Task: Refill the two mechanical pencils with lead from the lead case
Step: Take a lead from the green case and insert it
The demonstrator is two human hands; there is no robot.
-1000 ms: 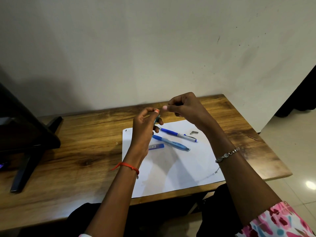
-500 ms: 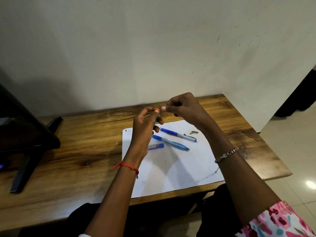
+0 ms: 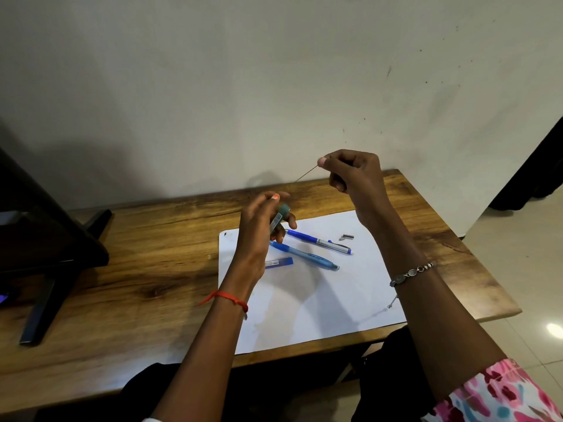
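Note:
My left hand (image 3: 259, 233) holds a teal lead case (image 3: 280, 216) upright above the white paper sheet (image 3: 335, 300). My right hand (image 3: 353, 175), raised up and to the right of it, pinches a thin lead stick (image 3: 305, 174) that slants down-left, clear of the case. Two blue mechanical pencils lie on the sheet: a dark blue one with a silver barrel (image 3: 320, 242) and a lighter blue one (image 3: 307, 256) in front of it. A second blue lead case (image 3: 278, 262) lies flat near my left wrist. A small metal pencil cap (image 3: 346, 237) rests to the right of the pencils.
The sheet lies on a wooden table (image 3: 152, 269) against a pale wall. A dark stand (image 3: 51, 269) occupies the table's left end. The table's right edge gives way to a tiled floor (image 3: 524, 269).
My right hand has lifted up and to the right, drawing a lead stick out of the case. My left hand has stayed nearly in place with the case.

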